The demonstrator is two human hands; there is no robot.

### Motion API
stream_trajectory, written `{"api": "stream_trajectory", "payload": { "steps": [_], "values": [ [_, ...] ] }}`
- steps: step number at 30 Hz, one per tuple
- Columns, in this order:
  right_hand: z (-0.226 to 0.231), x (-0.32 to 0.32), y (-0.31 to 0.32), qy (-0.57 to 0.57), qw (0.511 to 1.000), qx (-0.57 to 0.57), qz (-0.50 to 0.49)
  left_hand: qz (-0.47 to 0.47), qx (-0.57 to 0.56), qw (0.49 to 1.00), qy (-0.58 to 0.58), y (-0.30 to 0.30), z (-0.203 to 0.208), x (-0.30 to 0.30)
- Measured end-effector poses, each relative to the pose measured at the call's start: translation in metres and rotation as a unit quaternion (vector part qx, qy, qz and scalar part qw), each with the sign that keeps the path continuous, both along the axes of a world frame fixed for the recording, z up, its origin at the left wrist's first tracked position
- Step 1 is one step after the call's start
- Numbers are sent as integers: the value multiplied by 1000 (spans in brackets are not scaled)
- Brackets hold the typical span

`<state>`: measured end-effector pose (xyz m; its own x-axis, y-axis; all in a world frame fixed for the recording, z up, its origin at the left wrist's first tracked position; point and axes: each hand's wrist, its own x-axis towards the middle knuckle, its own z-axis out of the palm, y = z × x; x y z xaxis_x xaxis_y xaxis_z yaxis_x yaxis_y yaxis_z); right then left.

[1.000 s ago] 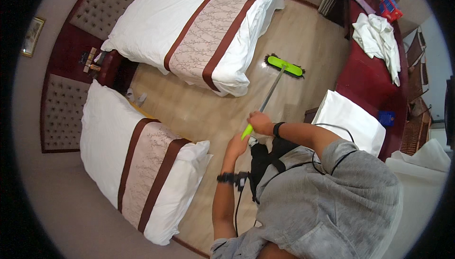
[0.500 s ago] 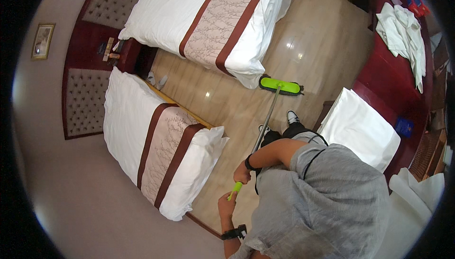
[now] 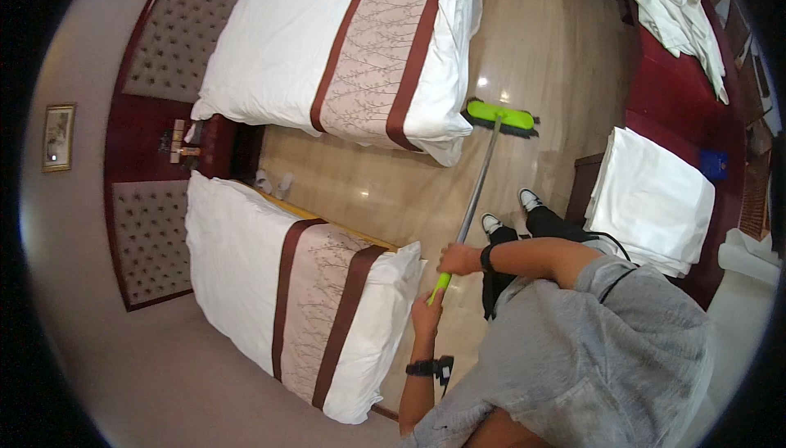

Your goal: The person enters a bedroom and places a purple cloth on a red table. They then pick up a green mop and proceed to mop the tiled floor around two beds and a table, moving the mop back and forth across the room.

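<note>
A push broom with a bright green head [image 3: 501, 115] and dark bristles rests on the floor beside the foot of the far bed [image 3: 446, 71]. Its grey pole [image 3: 479, 190] slants back toward me and ends in a green grip [image 3: 440, 286]. Around the lower pole end, just above the grip, my right hand [image 3: 460, 259] is closed. Lower down, my left hand [image 3: 426, 315] wraps the end of the green grip. Both wrists wear dark bands.
The near bed [image 3: 344, 325] lies to my left, with white slippers [image 3: 274, 183] between the beds. On my right, folded white linen [image 3: 651, 202] sits beside a dark red counter [image 3: 667, 79] holding a crumpled white cloth [image 3: 679, 26]. My shoes [image 3: 491, 224] stand on the pale floor.
The broom head has slid farther along the foot of the far bed, away from its near corner. Both hands have moved with the pole, and the view has shifted.
</note>
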<state>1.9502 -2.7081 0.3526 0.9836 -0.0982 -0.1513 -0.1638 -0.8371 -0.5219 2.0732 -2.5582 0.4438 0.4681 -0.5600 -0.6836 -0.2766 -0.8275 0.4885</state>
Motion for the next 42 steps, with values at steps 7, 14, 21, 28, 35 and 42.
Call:
{"api": "stream_trajectory", "payload": {
  "steps": [7,14,21,28,35,42],
  "values": [
    [-6,-106,-54,110,944,-19,-311,-163,-73,981,78,-106,-158,-61],
    [-10,-196,-63,296,882,85,-357,-144,-18,949,279,-209,-170,-94],
    [-8,-101,-58,44,946,-94,-307,-192,-57,970,138,-121,-128,-7],
    [24,12,32,-72,947,164,267,-85,53,995,20,71,90,-21],
    [91,16,166,-76,878,273,386,49,127,987,-91,158,204,-86],
    [48,29,163,-105,900,324,273,-22,96,964,-247,165,153,-48]
  ]
}}
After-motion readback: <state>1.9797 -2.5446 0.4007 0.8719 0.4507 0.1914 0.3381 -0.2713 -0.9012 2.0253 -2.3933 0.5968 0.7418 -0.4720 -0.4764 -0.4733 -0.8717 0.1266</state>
